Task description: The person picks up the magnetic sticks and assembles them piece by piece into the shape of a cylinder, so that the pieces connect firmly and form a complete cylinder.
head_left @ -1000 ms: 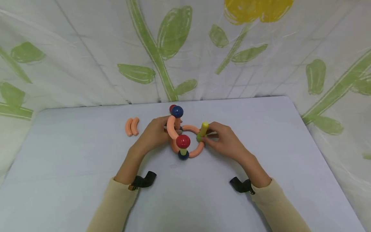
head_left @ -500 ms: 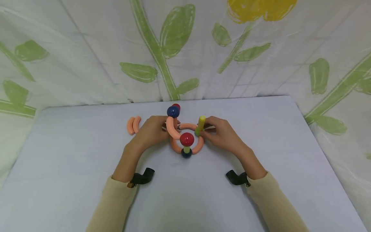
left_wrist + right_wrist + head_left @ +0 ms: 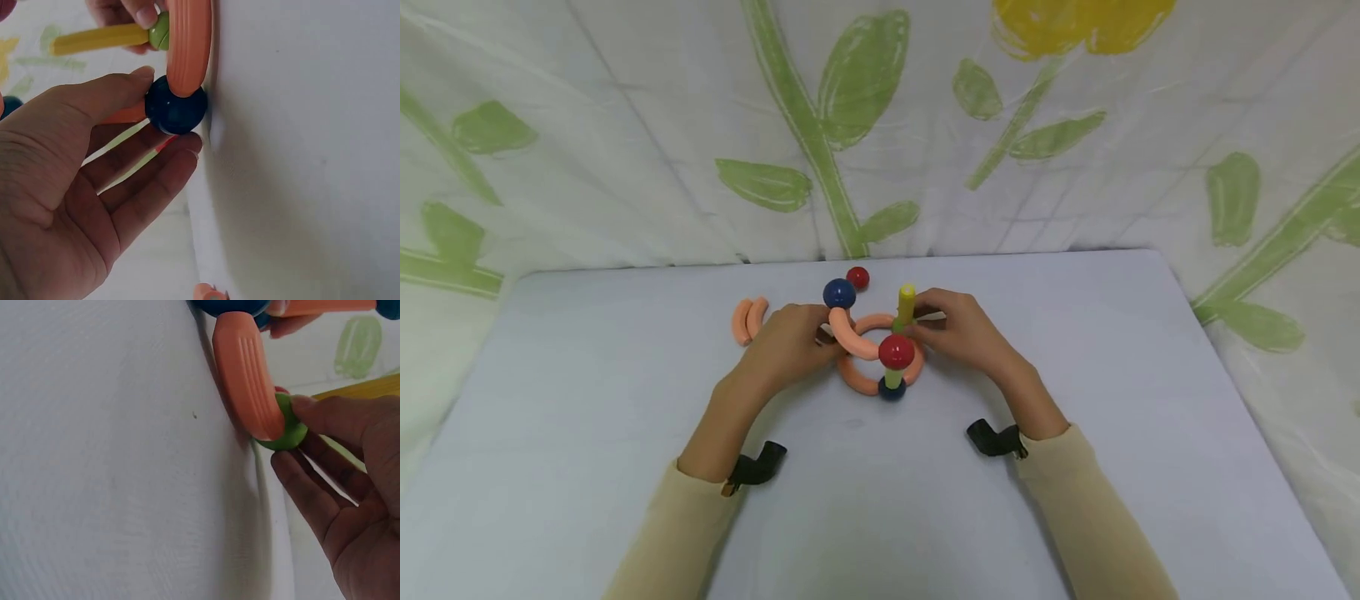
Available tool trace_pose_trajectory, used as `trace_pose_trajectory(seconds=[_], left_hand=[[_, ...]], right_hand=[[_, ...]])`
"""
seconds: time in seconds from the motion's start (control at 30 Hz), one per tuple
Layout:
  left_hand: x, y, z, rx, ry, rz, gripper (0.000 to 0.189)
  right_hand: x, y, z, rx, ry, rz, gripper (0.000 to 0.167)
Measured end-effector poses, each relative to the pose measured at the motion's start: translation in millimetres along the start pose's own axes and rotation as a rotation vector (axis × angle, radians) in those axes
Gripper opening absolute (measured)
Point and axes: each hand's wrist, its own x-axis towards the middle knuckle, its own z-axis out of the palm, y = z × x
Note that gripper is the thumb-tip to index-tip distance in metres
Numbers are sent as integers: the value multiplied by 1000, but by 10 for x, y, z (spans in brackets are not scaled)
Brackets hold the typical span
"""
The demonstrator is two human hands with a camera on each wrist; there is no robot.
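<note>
A ring of curved orange magnetic rods [image 3: 859, 379] joined by balls lies on the table. My left hand [image 3: 793, 343] pinches a dark blue ball [image 3: 175, 109] of the ring between thumb and fingers. My right hand [image 3: 958, 327] pinches the green ball [image 3: 290, 428] across from it, from which a yellow rod [image 3: 906, 302] stands up. At the front, a red ball [image 3: 897, 352] sits on a short light green rod [image 3: 893, 378] above another dark blue ball [image 3: 892, 389]. A curved rod [image 3: 852, 337] slopes from the red ball to a raised blue ball [image 3: 839, 293].
Two loose curved orange rods [image 3: 749, 320] lie side by side left of the left hand. A second red ball [image 3: 857, 277] shows behind the raised blue ball. The white table [image 3: 850, 500] ends at a white curtain [image 3: 662, 208] painted with plants.
The ring has turned counterclockwise as seen from above, both hands holding on. My right hand has moved away and to the left with the green ball; the front red ball has swung right.
</note>
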Motion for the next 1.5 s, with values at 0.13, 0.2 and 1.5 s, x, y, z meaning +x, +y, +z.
trace_pose_trajectory(seconds=[0.13, 0.2, 1.5], left_hand=[[-103, 17, 0, 57, 20, -4, 13], [-154, 16, 7, 75, 27, 4, 15], [-391, 89, 58, 72, 65, -64, 20]], right_hand=[[29, -15, 32, 21, -36, -5, 27], [45, -14, 56, 27, -48, -10, 28], [697, -146, -240, -191, -165, -172, 31]])
